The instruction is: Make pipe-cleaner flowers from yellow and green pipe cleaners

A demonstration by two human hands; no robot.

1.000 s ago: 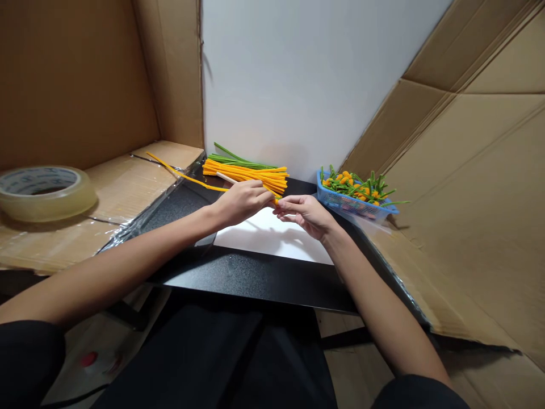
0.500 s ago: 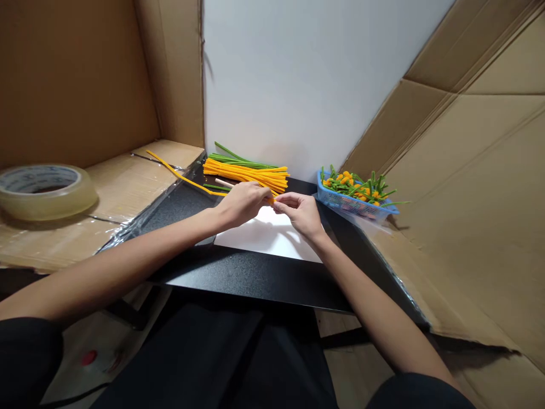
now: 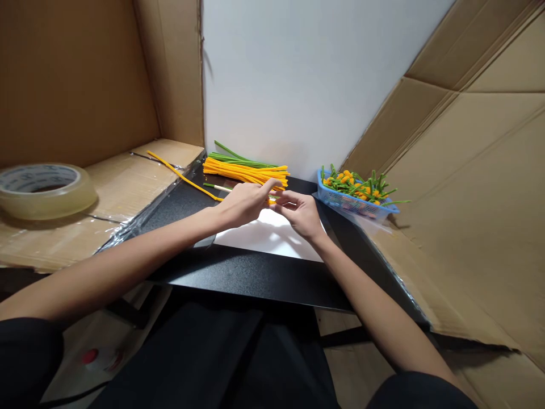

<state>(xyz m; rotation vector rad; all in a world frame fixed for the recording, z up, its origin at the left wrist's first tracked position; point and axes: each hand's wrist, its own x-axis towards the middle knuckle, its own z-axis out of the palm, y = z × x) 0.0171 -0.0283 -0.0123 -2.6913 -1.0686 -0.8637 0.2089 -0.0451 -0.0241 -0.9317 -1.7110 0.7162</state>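
Over the sheet of white paper (image 3: 255,236), my two hands meet at the fingertips. My left hand (image 3: 243,205) is closed on an orange pipe cleaner (image 3: 183,177), whose long free end trails out left past the table edge. Thumb and fingers of my right hand (image 3: 300,215) pinch the same pipe cleaner at a short orange bit between the hands. Fingers hide most of that bit, so its shape is unclear. Beyond my left hand lies a thin pale stick (image 3: 223,189) beside a piece of green pipe cleaner (image 3: 208,184).
Behind my hands lie bundles of orange pipe cleaners (image 3: 238,170) and green pipe cleaners (image 3: 251,163). A blue basket (image 3: 353,203) of green-and-orange pieces stands at right. On cardboard at left rests a tape roll (image 3: 80,199). A red-capped bottle (image 3: 102,359) is below the table.
My left index finger has lifted away from the pinch point. The trailing pipe cleaner's part near my left hand has dropped slightly. My right hand stays almost in place.
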